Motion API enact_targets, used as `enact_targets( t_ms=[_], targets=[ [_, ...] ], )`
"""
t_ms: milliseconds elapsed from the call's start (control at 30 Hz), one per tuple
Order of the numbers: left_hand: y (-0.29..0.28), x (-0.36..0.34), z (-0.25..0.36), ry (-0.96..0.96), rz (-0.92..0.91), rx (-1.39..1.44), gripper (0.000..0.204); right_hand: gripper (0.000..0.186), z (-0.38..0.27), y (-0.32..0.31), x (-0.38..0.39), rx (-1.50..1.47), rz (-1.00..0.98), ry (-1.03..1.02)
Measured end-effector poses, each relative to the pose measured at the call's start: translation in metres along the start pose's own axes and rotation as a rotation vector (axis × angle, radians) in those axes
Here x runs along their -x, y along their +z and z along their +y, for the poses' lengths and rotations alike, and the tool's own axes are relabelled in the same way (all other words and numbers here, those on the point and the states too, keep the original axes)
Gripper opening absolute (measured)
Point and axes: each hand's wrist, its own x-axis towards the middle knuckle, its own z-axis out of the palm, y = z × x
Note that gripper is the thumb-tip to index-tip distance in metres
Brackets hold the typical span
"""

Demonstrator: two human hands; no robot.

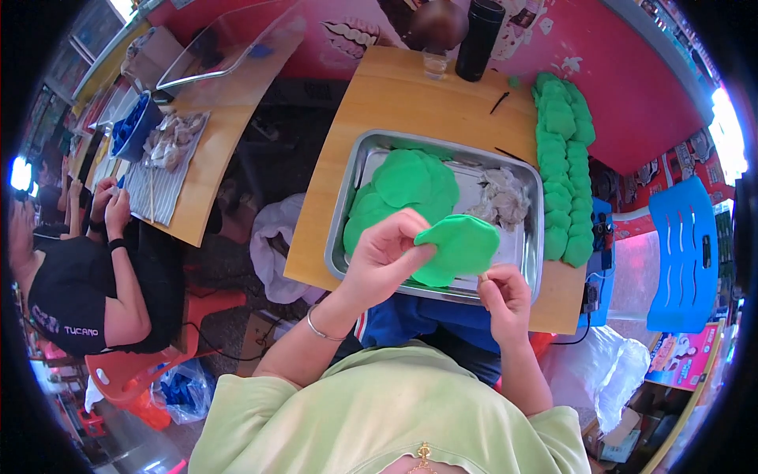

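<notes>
My left hand (387, 257) pinches the upper left edge of a round green cloth piece (462, 245), which I hold up over the near side of a metal tray (359, 150). At the lower right of that piece, my right hand (507, 299) closes on a thin pale stick (483, 278); its tip meets the cloth's edge, and most of it is hidden by my fingers. Flat round green pieces (407, 180) lie heaped in the tray's left half. A crumpled greyish-white clump (502, 197) sits in its right half.
Puffy green bundles (557, 182) stand in rows along the wooden table's (339, 150) right edge. A black bottle (480, 39) and a small glass (434, 65) are at the back. A co-worker (87, 292) sits at another table on the left. A blue chair (683, 253) is at right.
</notes>
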Motion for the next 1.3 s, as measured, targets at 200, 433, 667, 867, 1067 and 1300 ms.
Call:
enact_targets(
  t_ms=[200,433,667,867,1067,1300],
  targets=[
    [0.008,-0.011,0.022,0.104,-0.105,-0.379,0.023,0.009,0.002,-0.004,-0.003,0.279,-0.018,-0.117],
    [0.007,-0.009,0.025,0.103,-0.067,-0.570,0.013,0.013,-0.008,0.001,-0.005,0.411,-0.006,-0.181],
    [0.005,-0.010,0.031,0.024,-0.155,-0.556,0.011,0.014,-0.002,0.001,-0.002,0.215,-0.053,-0.119],
    [0.006,-0.011,0.032,0.073,-0.165,-0.568,0.016,0.012,-0.002,0.005,0.002,0.192,-0.072,-0.099],
    [0.003,-0.008,0.019,0.135,-0.117,-0.439,0.017,0.011,-0.001,0.003,0.002,0.122,-0.075,-0.027],
    [0.009,0.001,0.006,0.098,-0.005,-0.169,0.015,0.011,0.011,0.002,0.009,-0.204,-0.086,0.144]
  ],
)
